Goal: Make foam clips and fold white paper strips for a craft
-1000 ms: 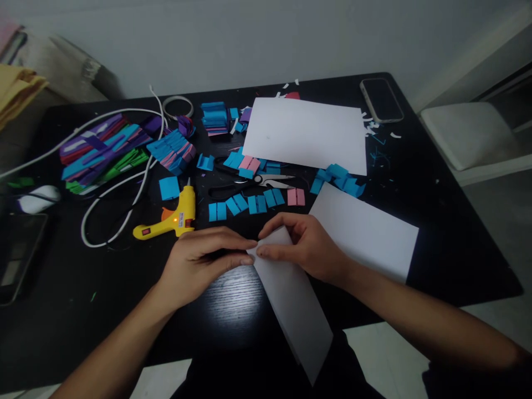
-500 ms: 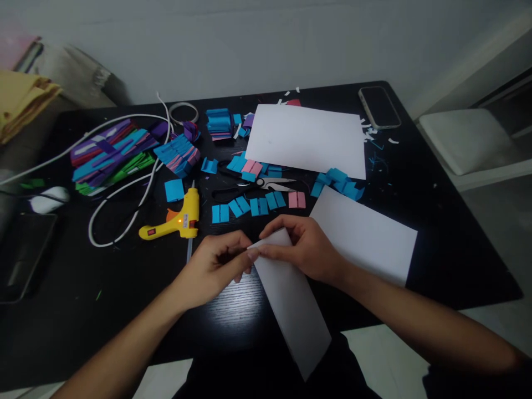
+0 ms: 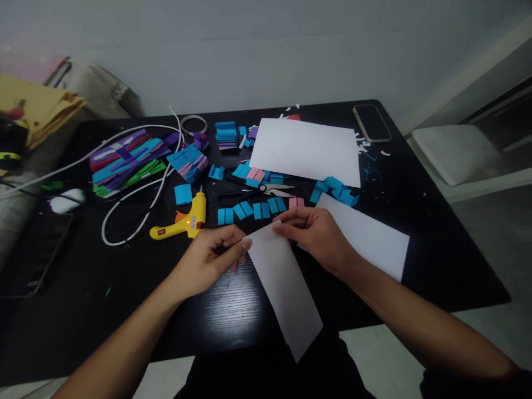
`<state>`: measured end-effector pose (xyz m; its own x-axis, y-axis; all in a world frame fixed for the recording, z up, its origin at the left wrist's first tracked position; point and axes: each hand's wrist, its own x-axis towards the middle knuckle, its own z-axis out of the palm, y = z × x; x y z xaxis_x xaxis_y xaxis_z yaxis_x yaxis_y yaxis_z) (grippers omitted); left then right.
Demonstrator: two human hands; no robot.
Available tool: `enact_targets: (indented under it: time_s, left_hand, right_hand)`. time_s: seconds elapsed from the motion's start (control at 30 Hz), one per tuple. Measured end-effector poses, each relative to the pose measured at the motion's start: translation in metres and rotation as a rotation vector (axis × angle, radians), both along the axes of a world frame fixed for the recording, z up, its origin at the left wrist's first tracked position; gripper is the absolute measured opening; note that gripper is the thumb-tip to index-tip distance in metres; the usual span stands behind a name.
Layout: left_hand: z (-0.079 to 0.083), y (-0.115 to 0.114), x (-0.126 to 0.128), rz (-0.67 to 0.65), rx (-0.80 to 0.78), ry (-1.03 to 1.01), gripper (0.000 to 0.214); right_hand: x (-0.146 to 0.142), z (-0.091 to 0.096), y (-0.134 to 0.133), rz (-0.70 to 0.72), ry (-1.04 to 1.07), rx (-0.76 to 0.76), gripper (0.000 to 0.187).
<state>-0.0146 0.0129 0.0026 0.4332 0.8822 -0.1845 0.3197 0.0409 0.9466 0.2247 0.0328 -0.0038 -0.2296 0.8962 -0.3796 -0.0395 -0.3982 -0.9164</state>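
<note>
The left hand [image 3: 210, 257] and right hand [image 3: 316, 235] each pinch the white paper strip's [image 3: 286, 288] top edge over the bench [image 3: 436, 233]. It looks mid-fold, and creasing needs aligned edges.

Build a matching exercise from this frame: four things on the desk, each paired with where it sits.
Things:
1. glue gun
2. phone
3. scissors
4. white paper strip

Places:
A. far right corner of the table
B. pinched between left hand and right hand
C. beside the white cable
D. among blue and pink paper pieces

Pairs: 1-C, 2-A, 3-D, 4-B
</note>
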Motion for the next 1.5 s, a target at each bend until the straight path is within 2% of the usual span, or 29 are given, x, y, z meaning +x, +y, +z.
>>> enact_targets:
  time_s: [0.17,0.27,0.53,0.8,0.93,1.07,1.23,1.33,1.5]
  left_hand:
    - [0.001,0.001,-0.002,0.032,-0.009,-0.004,0.030]
    - [0.003,0.000,-0.003,0.053,-0.018,-0.016,0.031]
    - [0.007,-0.006,-0.004,0.051,0.013,0.005,0.033]
    - [0.005,-0.026,-0.010,0.173,-0.018,-0.007,0.035]
    - [0.009,-0.030,-0.018,0.100,-0.076,-0.016,0.033]
    - [0.013,-0.024,-0.018,0.077,-0.012,0.074,0.031]
    - [0.008,-0.020,-0.010,0.078,0.018,0.152,0.035]
    - [0.004,-0.024,-0.013,0.126,0.009,0.141,0.035]
    - [-0.002,-0.033,-0.026,0.248,0.000,0.126,0.035]
  right_hand:
    - [-0.001,0.002,-0.002,0.105,0.115,-0.075,0.032]
    - [0.000,0.002,-0.004,0.122,0.067,-0.091,0.033]
    - [-0.002,0.003,-0.010,0.073,-0.111,0.115,0.030]
    - [-0.003,0.007,-0.018,0.162,-0.055,-0.028,0.033]
    - [-0.006,0.010,-0.014,0.264,-0.102,0.001,0.032]
    - [-0.015,0.010,-0.009,0.430,-0.171,0.068,0.031]
    - [-0.027,0.009,-0.005,0.578,-0.241,0.213,0.032]
    - [-0.023,0.008,-0.003,0.621,-0.260,0.196,0.033]
    - [0.000,0.010,0.009,0.707,-0.309,0.088,0.031]
